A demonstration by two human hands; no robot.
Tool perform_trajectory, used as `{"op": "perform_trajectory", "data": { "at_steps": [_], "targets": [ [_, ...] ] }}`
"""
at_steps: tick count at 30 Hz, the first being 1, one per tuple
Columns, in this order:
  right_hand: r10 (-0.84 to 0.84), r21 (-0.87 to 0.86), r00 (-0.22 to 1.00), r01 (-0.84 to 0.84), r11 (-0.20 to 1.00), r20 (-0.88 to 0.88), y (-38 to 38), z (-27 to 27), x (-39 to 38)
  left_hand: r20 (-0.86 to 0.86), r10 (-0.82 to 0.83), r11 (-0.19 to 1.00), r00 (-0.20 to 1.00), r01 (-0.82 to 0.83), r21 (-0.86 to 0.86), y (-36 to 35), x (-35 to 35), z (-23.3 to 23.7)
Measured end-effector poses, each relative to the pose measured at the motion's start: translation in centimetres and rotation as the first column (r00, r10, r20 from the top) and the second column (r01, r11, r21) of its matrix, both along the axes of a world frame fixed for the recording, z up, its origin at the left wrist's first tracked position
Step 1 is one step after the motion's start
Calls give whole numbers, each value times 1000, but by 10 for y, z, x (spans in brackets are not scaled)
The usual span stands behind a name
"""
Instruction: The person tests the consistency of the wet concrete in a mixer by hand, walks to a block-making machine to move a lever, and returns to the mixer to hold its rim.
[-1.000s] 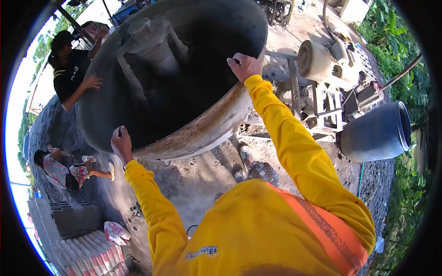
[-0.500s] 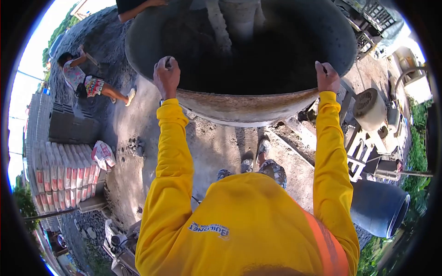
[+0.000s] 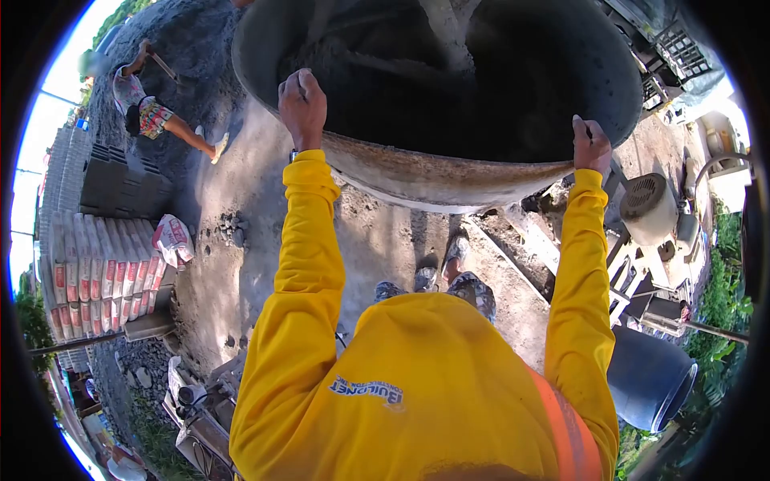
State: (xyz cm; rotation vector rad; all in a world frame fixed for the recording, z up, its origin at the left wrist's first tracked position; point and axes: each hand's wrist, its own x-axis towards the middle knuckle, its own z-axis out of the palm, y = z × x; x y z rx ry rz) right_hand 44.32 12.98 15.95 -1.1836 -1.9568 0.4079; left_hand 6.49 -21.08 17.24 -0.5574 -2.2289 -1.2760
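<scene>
In front of me is a large round concrete mixer pan [image 3: 449, 178] with a dark, dusty inside. A mortar-crusted mixer paddle arm [image 3: 446, 36] reaches down into it from the top of the view. My left hand [image 3: 303, 109] grips the pan's rim on the left, with its fingers curled over the edge. On the right, my right hand [image 3: 592, 146] is closed on the same rim, thumb side up. Both arms are stretched out in yellow sleeves. Shadow hides much of the pan's contents.
To the left, a person [image 3: 148, 108] works with a long-handled tool at a grey heap [image 3: 212, 48]. Stacked cement bags [image 3: 100, 264] and hollow blocks [image 3: 120, 186] stand nearby. A motor [image 3: 648, 210] and a blue barrel [image 3: 650, 377] are on the right.
The paddle arm inside the pan has shifted to the right. Another person's hand at the top has nearly left view. My hands stay on the rim while the view shifts slightly.
</scene>
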Motion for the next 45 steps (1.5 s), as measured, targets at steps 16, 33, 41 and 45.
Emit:
{"op": "perform_trajectory", "data": {
  "at_steps": [16, 33, 41, 45],
  "targets": [
    [-5, -26, 1000, 5, 1000, 1, 0, 0, 0, -47, -52, 998, 998, 53, 14, -1, -5, -4],
    [-10, -46, 994, 5, 999, -110, -4, -1, -2, 38, -110, 994, 993, 110, -12, -3, -5, -1],
    [-18, -21, 996, 17, 1000, -88, -3, -2, -2, 76, -99, 995, 992, 100, -18, -3, -3, 1],
    [-37, -39, 997, 34, 999, -72, -5, 1, -2, 51, -125, 992, 991, 124, 28, -1, -9, -5]
  ]
}}
